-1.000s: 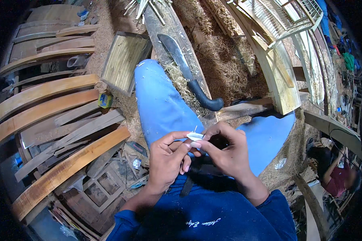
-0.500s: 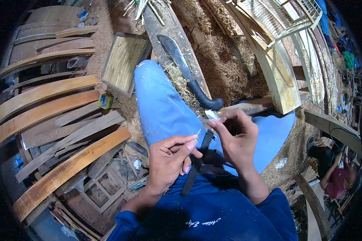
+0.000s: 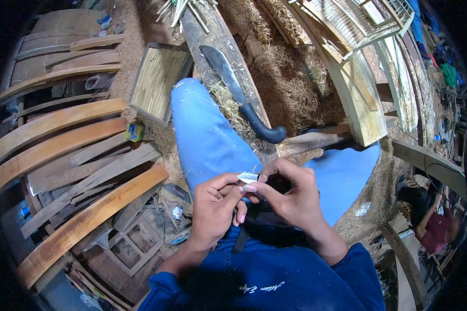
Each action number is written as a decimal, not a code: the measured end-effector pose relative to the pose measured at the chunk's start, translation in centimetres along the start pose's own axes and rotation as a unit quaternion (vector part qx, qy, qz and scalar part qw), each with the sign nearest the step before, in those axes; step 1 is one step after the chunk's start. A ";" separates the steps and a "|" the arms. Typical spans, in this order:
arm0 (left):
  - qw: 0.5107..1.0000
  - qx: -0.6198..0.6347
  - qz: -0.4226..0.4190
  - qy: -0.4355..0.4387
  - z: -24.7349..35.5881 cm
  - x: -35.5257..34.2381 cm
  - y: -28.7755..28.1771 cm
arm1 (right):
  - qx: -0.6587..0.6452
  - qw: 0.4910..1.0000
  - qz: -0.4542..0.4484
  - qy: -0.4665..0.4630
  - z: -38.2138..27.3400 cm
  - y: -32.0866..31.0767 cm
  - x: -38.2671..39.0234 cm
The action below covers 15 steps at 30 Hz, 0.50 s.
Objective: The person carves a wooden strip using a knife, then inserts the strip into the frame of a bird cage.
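Note:
My left hand [image 3: 214, 210] and my right hand [image 3: 294, 198] meet above my lap, fingertips nearly touching. Between them is a small white folded piece [image 3: 248, 177], maybe paper, pinched by my right thumb and fingers. My left thumb and forefinger close on a thin pale sliver [image 3: 254, 168]; only its tip shows beside the white piece. Beyond my hands, a machete [image 3: 262, 126] with a black curved handle lies on a long plank [image 3: 205, 31], its blade pointing away. Pale shavings [image 3: 228, 106] are heaped beside it, against my blue trouser leg [image 3: 205, 135].
Curved wooden boards [image 3: 62, 116] are stacked at left. A shallow wooden box [image 3: 158, 78] stands by my knee. Thin strips [image 3: 179, 10] lie at the plank's far end. A slatted cage [image 3: 368, 23] rests on curved timbers at far right. Another person [image 3: 440, 228] sits at right.
My right hand has moved left and down, bringing the white piece to my left fingertips. The sliver in my left hand is now mostly hidden by it.

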State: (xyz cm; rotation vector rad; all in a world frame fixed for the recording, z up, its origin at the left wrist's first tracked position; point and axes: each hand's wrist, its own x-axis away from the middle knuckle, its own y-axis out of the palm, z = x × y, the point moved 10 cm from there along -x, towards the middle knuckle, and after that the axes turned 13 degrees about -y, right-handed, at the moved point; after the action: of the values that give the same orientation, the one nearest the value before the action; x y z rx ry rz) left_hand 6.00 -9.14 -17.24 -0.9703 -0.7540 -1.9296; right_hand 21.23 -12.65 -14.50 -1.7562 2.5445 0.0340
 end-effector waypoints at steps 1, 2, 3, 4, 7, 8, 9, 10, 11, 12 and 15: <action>1.000 0.000 0.000 0.000 0.0 0.0 0.0 | 0.000 1.000 0.000 0.000 0.2 0.0 0.0; 1.000 0.005 0.006 0.005 0.1 0.1 0.0 | 0.025 0.999 0.014 -0.020 0.3 -0.4 -0.1; 1.000 0.011 0.012 0.010 0.2 0.2 -0.1 | 0.049 0.998 0.027 -0.039 0.1 -0.9 -0.2; 1.000 0.011 0.013 0.011 0.3 0.3 0.1 | 0.073 0.996 0.058 0.004 0.9 -1.9 -0.2; 0.999 -0.009 0.032 -0.002 0.4 0.4 0.1 | 0.071 0.989 0.106 0.076 2.8 -3.4 0.2; 1.000 -0.001 0.026 -0.010 0.1 0.2 0.0 | 0.059 0.994 0.083 0.044 2.0 -2.9 0.1; 1.000 0.007 0.020 -0.017 -0.1 0.1 0.0 | 0.046 0.997 0.059 0.012 1.2 -2.4 -0.1; 1.000 0.007 0.018 -0.017 -0.3 -0.1 0.0 | 0.047 0.998 0.027 -0.011 0.4 -1.8 -0.2; 1.000 0.015 0.012 -0.005 -0.3 -0.1 -0.1 | 0.048 0.998 0.027 -0.010 0.3 -1.7 -0.2; 1.000 0.023 0.007 0.007 -0.1 -0.1 0.0 | 0.037 0.999 0.016 -0.011 0.2 -1.2 -0.1; 1.000 0.015 -0.001 0.005 0.0 0.0 0.2 | 0.020 1.000 -0.002 0.003 0.1 -0.7 0.1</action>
State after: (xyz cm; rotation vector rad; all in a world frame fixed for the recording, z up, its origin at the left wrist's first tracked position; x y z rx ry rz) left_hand 6.19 -9.22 -17.25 -0.9403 -0.7769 -1.9179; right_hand 21.87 -13.00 -14.64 -1.7506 2.5259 -0.0233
